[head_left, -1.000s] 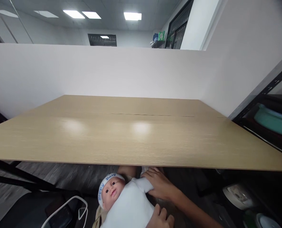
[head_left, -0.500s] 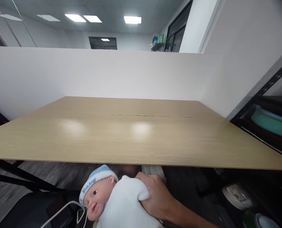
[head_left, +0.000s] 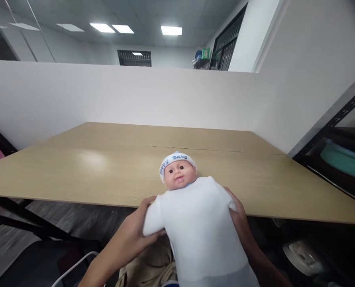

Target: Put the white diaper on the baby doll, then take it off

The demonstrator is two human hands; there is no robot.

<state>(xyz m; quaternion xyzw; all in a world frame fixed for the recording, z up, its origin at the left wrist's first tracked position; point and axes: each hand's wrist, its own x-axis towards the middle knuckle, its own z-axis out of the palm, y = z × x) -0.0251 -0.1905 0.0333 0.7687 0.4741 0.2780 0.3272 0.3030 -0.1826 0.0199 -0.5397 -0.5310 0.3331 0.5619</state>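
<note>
A baby doll [head_left: 201, 227] in a white top faces me, its head over the near part of the wooden table [head_left: 120, 171]. On its head sits a white and light-blue cap [head_left: 177, 158] lettered "Happy Baby". My left hand [head_left: 140, 223] is closed round the doll's sleeved arm on the left side. At the other side my right hand [head_left: 238, 211] grips the doll by its arm and flank; part of those fingers is hidden behind the white cloth. The doll's lower body runs out of the bottom of the view.
A white partition [head_left: 165, 97] stands behind the table. On the right, a black metal shelf [head_left: 332, 123] holds a teal item [head_left: 344, 159]. Below left are a black seat [head_left: 42, 263] and a white cable [head_left: 72, 269]. A round white object [head_left: 303, 257] lies under the table at right.
The doll has risen from below the table edge and turned from tilted to nearly upright, moving right. My left hand has come into view and taken hold of its arm.
</note>
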